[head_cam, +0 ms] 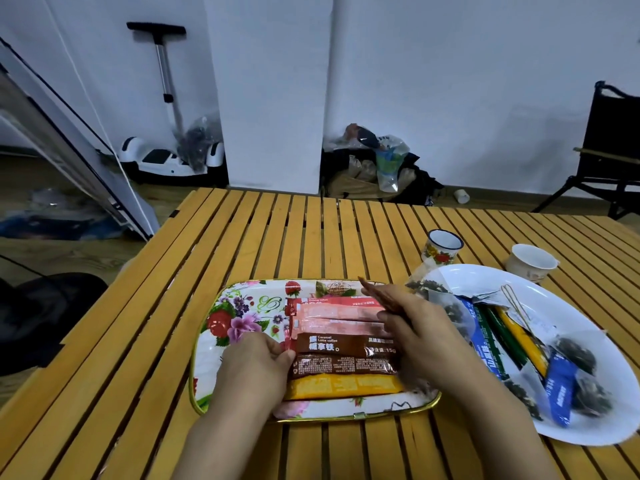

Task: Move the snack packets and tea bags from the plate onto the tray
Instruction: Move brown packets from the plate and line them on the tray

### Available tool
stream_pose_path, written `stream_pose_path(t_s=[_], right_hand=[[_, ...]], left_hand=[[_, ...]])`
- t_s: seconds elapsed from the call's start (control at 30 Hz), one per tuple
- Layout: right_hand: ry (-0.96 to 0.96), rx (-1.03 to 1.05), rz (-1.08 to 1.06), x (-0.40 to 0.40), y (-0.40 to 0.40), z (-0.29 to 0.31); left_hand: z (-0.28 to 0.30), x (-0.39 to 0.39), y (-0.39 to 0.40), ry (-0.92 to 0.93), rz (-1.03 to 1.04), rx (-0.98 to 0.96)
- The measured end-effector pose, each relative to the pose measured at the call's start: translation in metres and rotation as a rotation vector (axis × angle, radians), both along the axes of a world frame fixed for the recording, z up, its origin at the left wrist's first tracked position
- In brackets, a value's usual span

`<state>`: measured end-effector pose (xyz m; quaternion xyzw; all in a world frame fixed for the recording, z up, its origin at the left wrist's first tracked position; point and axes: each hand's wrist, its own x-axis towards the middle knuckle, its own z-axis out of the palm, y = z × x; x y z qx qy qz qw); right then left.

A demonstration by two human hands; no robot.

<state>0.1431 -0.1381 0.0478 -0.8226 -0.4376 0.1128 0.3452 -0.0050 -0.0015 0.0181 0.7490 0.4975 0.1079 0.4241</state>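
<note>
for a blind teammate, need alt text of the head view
Two hands, left and right, straighten stick packets in a row on a flowered tray. On the right, a white plate holds more packets and tea bags.

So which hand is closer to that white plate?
The right hand. It rests on the packets' right ends, just beside the white plate; the left hand holds their left ends, across the tray.
</note>
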Motion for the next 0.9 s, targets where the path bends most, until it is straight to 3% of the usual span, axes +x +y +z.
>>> stream_pose_path(t_s=[0.13, 0.27, 0.43, 0.67, 0.9], right_hand=[[-0.034, -0.182, 0.092, -0.008, 0.002, -0.002], [0.017, -0.29, 0.148, -0.012, 0.004, -0.005], [-0.054, -0.242, 0.094, -0.006, 0.003, -0.008], [-0.063, -0.186, 0.072, -0.004, 0.005, -0.019], [-0.198, -0.016, -0.24, 0.0, 0.019, -0.046]], left_hand=[[-0.005, 0.002, 0.0, -0.038, -0.008, -0.062], [-0.001, 0.0, 0.003, 0.002, -0.036, 0.076], [0.008, 0.002, -0.002, -0.126, -0.163, 0.163], [-0.003, 0.016, -0.017, 0.034, -0.333, 0.386], [-0.024, 0.032, -0.014, 0.098, -0.389, 0.435]])
